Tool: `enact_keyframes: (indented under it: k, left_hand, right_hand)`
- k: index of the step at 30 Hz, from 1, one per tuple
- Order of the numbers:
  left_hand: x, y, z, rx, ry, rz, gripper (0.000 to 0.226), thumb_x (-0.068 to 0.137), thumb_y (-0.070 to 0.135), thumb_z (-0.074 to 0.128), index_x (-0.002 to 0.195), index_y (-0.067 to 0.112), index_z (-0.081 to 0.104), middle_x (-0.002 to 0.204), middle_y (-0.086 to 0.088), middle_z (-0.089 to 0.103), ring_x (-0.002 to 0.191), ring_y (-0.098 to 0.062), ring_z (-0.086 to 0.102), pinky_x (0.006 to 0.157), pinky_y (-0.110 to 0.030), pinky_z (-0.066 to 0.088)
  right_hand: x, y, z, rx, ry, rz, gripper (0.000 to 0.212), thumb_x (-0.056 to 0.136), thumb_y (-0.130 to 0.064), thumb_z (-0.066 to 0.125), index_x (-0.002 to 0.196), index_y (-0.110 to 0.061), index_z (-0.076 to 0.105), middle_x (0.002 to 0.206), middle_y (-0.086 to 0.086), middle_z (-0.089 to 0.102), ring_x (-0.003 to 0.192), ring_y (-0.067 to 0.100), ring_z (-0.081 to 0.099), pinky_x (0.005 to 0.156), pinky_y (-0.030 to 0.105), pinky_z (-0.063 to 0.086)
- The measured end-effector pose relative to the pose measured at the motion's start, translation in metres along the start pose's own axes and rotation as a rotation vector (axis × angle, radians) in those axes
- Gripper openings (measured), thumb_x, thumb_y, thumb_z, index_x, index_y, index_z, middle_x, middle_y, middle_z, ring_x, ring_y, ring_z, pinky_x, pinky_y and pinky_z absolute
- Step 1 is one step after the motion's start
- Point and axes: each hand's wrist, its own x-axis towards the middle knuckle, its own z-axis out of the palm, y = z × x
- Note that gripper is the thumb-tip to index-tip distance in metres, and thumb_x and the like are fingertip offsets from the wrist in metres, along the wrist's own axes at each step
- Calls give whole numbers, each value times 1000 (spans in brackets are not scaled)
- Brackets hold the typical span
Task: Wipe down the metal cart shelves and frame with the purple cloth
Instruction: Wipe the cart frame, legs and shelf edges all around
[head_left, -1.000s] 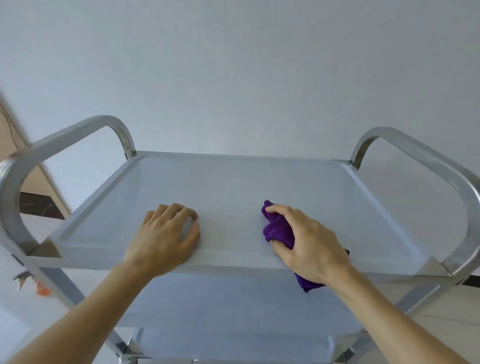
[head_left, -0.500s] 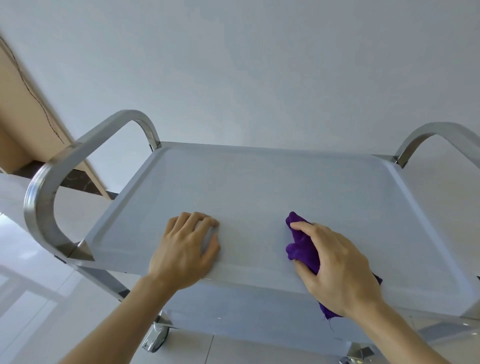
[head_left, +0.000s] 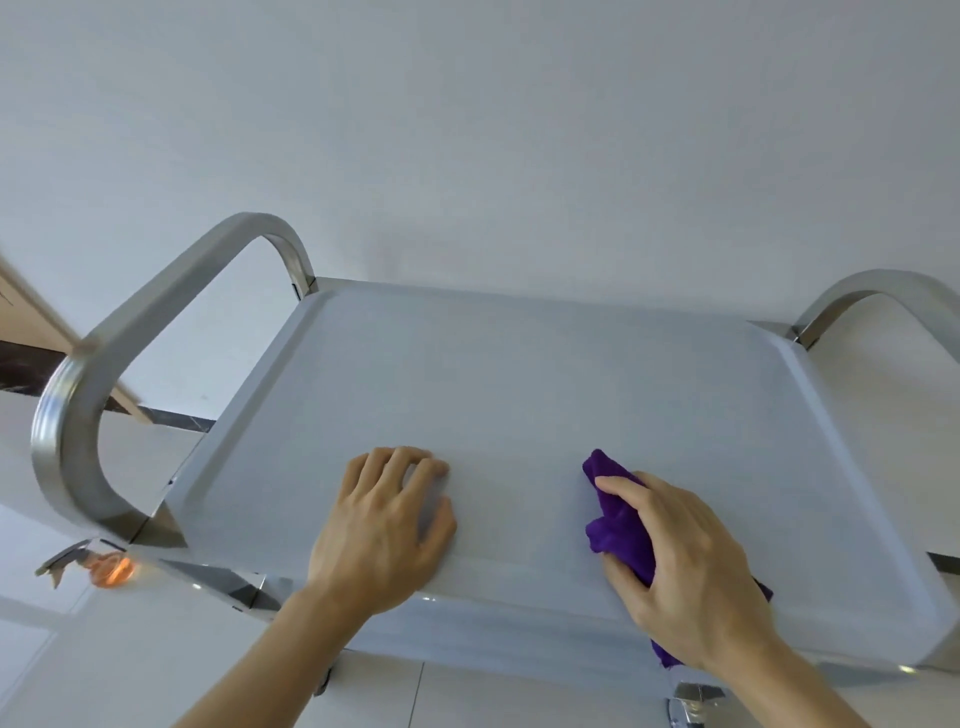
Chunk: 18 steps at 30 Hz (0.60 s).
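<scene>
— Pressing down on the top shelf (head_left: 519, 395) of the cart, is that what the left hand (head_left: 382, 530) is doing?

— Yes. It lies palm-down near the front edge, fingers loosely bent onto the metal, its grip holding nothing.

— And the purple cloth (head_left: 615, 525)?

— Bunched up in the right hand (head_left: 685, 566), on the same shelf, right of the middle and near the front rim. The fingers are curled round it and the grip is tight on the wad; one end pokes out past the fingertips, another hangs below the wrist over the shelf's edge.

— Anything in the tray of that shelf?

— Only the two hands and the cloth. It is a shallow tray with a raised rim all round.

— The frame?

— A curved metal handle (head_left: 98, 374) loops up at the left end, and a second handle (head_left: 878, 288) at the right end runs out of sight. The hands are well apart from both.

— Below?

— A tiled floor (head_left: 130, 649), and something orange (head_left: 109, 567) by the left corner, too blurred to name. A white wall (head_left: 467, 130) stands behind the cart.
</scene>
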Motion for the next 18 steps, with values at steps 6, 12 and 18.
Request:
enact_keyframes:
  k: [6, 12, 18]
  left_hand:
    - [18, -11, 5, -32, -1, 45, 31, 88, 33, 49, 109, 17, 66, 110, 2, 61, 103, -25, 56, 96, -37, 39]
    - [29, -21, 7, -59, 4, 79, 32, 88, 32, 49, 109, 15, 67, 111, 0, 61, 103, -26, 57, 96, -38, 40]
    - [36, -23, 12, -71, 1, 95, 31, 87, 31, 51, 108, 15, 66, 112, -2, 60, 102, -28, 55, 96, -37, 38]
  right_hand:
    - [10, 2, 5, 18, -18, -2, 60, 77, -35, 63, 136, -30, 50, 131, -11, 53, 109, 18, 56, 96, 28, 45]
    - [19, -2, 6, 26, -19, 19, 60, 76, -34, 66, 134, -29, 51, 131, -6, 55, 109, 21, 56, 98, 33, 45]
    - [22, 2, 9, 41, -19, 42, 62, 74, -33, 65, 134, -29, 51, 129, -6, 56, 108, 22, 55, 98, 33, 44]
